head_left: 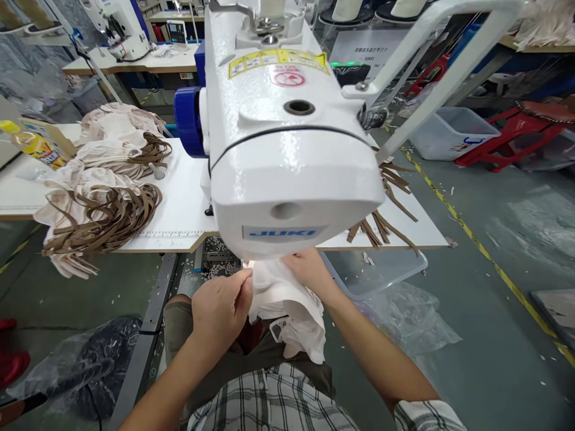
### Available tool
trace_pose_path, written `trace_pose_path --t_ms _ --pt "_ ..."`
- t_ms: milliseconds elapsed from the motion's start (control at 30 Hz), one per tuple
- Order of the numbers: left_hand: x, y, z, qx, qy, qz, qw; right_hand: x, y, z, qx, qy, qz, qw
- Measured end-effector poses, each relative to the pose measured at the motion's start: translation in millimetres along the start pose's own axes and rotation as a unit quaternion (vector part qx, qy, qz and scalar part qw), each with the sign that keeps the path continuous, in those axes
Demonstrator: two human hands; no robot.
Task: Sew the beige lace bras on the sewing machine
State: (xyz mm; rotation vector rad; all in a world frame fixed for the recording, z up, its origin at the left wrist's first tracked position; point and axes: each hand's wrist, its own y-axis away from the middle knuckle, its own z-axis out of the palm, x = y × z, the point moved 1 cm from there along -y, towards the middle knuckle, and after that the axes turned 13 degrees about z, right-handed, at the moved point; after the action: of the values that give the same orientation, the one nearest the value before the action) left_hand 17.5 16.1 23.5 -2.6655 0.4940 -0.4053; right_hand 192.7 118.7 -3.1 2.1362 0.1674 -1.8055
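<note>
Under the head of a white JUKI sewing machine (291, 173), a cream garment piece (287, 296) with lace parts hangs down over my lap. My left hand (224, 305) is closed, thumb against the curled fingers, pinching the garment's left edge close below the machine head. My right hand (309, 272) lies on the right side of the same garment. Its fingertips pass beneath the machine head and are partly hidden, so their grip does not show. The needle area is also out of sight behind the head.
Left on the white table (179, 209) lie piles of cream garments (101, 209) with brown straps. Brown strips (381, 227) stick out at the right. A clear plastic bin (377, 272) sits below the right edge. A white metal frame (431, 72) rises beside the machine.
</note>
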Motion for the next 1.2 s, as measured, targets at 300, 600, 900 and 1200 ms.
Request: trace_pose_path --t_ms 300,600,900,1200 --pt "-4 -1 -5.8 0.012 0.118 -0.065 0.991 7 12 11 0.054 -0.079 0.037 0.995" --pt "-5 12 -13.2 -0.021 0.224 -0.106 0.969 27 63 30 -0.056 -0.352 0.229 0.906" --pt "13 17 -12.8 -0.116 0.154 0.134 0.972 30 102 26 -0.067 -0.145 -0.029 0.987" --pt "14 32 -12.3 0.018 0.058 0.217 0.974 16 123 15 -0.017 0.141 -0.39 0.91"
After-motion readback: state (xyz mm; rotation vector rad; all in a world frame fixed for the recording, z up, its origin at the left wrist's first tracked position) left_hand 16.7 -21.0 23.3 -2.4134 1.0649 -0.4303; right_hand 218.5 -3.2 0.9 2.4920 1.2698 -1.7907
